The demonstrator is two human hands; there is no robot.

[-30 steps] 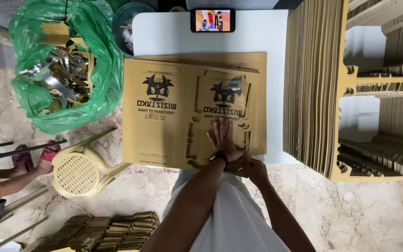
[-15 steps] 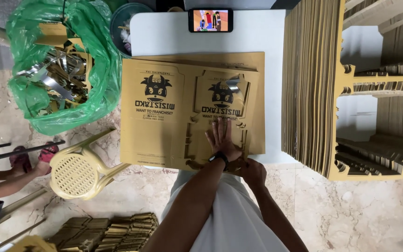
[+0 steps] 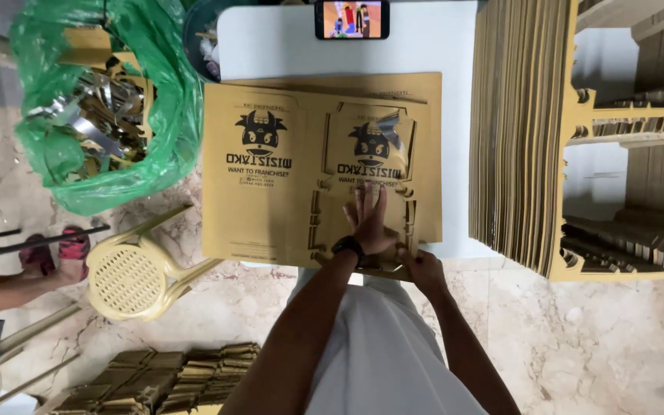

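A brown die-cut cardboard sheet (image 3: 270,215) with black printed logos lies on a white table (image 3: 432,46), on top of more sheets. My left hand (image 3: 368,219), with a dark watch on the wrist, presses flat on the sheet's right panel, fingers spread. My right hand (image 3: 422,266) is closed on the sheet's near edge, just right of the left wrist, where the cardboard overhangs the table. My white shirt fills the bottom middle.
A green plastic bag (image 3: 155,154) of cardboard scraps sits at the left. Tall stacks of cardboard sheets (image 3: 516,138) stand at the right. A phone (image 3: 351,19) leans at the table's far edge. A yellow plastic chair (image 3: 128,277), folded pieces (image 3: 163,376) and another person's foot (image 3: 55,253) are lower left.
Nothing has visibly changed with the hands: the left stays flat on the sheet and the right stays at its near edge. The view has shifted only slightly.
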